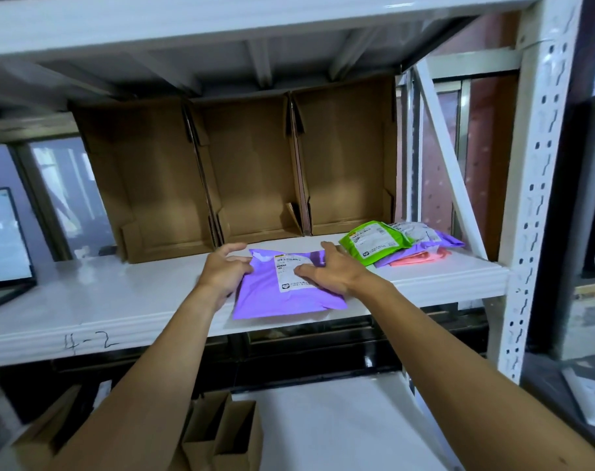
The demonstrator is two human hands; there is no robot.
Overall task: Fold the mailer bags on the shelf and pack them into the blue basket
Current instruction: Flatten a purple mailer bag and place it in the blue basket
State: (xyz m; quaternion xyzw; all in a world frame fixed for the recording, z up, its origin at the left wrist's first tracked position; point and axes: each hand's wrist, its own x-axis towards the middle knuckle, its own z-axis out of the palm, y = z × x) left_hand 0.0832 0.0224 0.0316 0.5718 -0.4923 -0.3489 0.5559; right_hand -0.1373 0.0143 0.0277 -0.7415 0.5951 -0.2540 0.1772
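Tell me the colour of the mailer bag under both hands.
Purple mailer bag, with a white label on top; head view shows it.

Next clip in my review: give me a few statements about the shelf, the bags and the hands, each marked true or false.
1. The left hand and the right hand both touch the purple mailer bag. True.
2. The green bag lies at the bottom of the pile. False: it lies on top.
3. Three cardboard boxes stand at the back of the shelf. True.
4. A blue basket stands on the shelf beside the bags. False: no blue basket is in view.
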